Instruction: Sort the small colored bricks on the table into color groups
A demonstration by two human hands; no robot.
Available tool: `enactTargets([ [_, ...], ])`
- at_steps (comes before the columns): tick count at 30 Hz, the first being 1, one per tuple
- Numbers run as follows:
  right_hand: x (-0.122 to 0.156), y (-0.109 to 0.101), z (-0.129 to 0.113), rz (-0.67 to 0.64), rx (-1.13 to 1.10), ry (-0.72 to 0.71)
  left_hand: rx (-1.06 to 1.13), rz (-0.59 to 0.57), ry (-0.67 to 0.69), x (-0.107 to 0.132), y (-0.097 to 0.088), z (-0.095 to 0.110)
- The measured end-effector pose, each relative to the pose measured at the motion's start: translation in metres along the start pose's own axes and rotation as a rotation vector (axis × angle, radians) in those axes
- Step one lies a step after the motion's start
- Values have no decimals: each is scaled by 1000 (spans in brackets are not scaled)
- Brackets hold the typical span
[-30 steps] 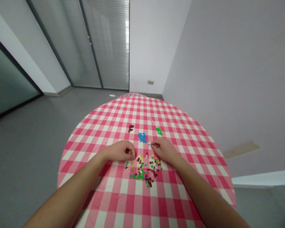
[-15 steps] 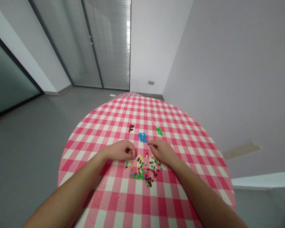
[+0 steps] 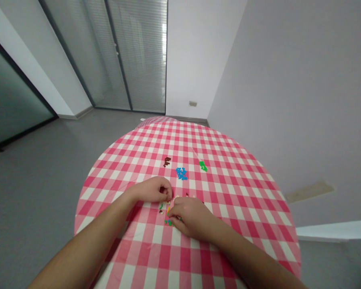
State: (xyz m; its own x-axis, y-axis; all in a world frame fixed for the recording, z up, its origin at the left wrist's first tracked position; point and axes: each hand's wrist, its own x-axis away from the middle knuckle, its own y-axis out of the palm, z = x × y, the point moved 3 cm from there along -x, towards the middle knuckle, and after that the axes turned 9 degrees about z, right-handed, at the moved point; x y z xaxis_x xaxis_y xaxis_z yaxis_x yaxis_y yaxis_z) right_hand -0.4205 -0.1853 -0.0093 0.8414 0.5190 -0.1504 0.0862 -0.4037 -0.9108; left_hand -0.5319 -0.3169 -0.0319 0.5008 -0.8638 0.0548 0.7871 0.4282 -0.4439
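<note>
A round table with a red and white checked cloth [image 3: 228,192] holds small coloured bricks. My left hand [image 3: 155,190] rests curled on the cloth beside a mixed pile of bricks [image 3: 166,210], fingers closed on something I cannot make out. My right hand [image 3: 188,218] lies over most of that pile, fingers bent down onto the pieces at its left edge. Beyond the hands lie three sorted heaps: brown bricks [image 3: 167,161], blue bricks [image 3: 181,173] and green bricks [image 3: 203,165].
The table edge curves round near the left forearm and at the far side. Grey floor surrounds it, with glass doors and blinds at the back left and a plain wall on the right.
My right hand has moved from beside the blue heap back toward me and to the left, and now covers the mixed pile. My left hand has stayed put.
</note>
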Motion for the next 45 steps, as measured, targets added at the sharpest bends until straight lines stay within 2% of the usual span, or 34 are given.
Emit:
enactTargets([
  [10,-1,14,-14,-44,204,-29,-14,15,35,-1,0,0],
  [16,-1,19,-15,-67,208,-38,-19,13,28,-1,0,1],
  [22,-2,18,-15,-22,160,-76,-16,11,27,0,0,1],
  [25,-3,1,1,77,113,34,-16,15,-7,0,0,0],
  [29,0,-25,51,282,148,312,-28,20,13,0,0,1],
  [32,0,-29,85,309,180,424,-44,25,22,-1,-1,1],
  [35,-3,-23,100,293,206,426,-54,25,18,-1,0,1],
  [45,-11,-9,106,346,119,389,-56,25,1,0,0,0],
])
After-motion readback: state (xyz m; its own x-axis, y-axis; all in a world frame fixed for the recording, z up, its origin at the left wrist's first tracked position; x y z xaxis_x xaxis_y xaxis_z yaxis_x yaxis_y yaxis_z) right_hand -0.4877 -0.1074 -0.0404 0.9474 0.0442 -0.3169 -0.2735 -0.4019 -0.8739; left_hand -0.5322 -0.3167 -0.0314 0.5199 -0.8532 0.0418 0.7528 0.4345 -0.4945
